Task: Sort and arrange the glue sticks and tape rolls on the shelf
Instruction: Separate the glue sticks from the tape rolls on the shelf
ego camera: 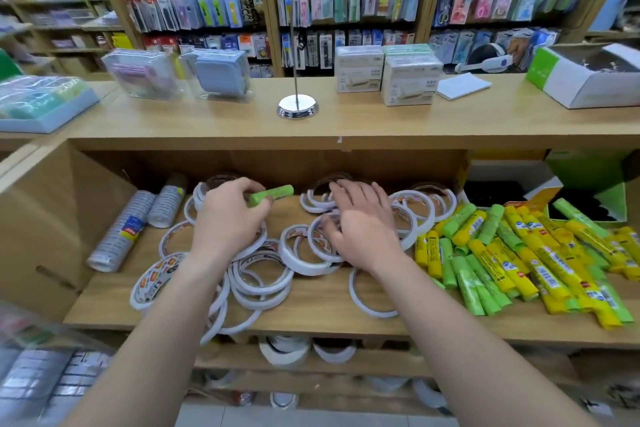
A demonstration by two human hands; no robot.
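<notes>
My left hand [228, 218] pinched a stray green stick [273, 194] above the loose tapes [263, 274] mid-shelf [311, 319]. My right hand [360, 222] was spread over the tapes, holding nothing. I judged the sorting part-done, and the next move was to carry the stick right to the glue pile [519, 253]. At left, a carton [41, 218] held wrapped tape sleeves [121, 232].

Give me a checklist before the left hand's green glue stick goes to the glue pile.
1. Left hand grips green glue stick: ok.
2. Glue stick pile visible on the right of the shelf: ok.
3. Path to pile free: not ok, right hand lies between.
4. Right hand free: ok, fingers spread over tape rolls.
5. No stray glue sticks among rolls: cannot tell, hands cover some.
</notes>
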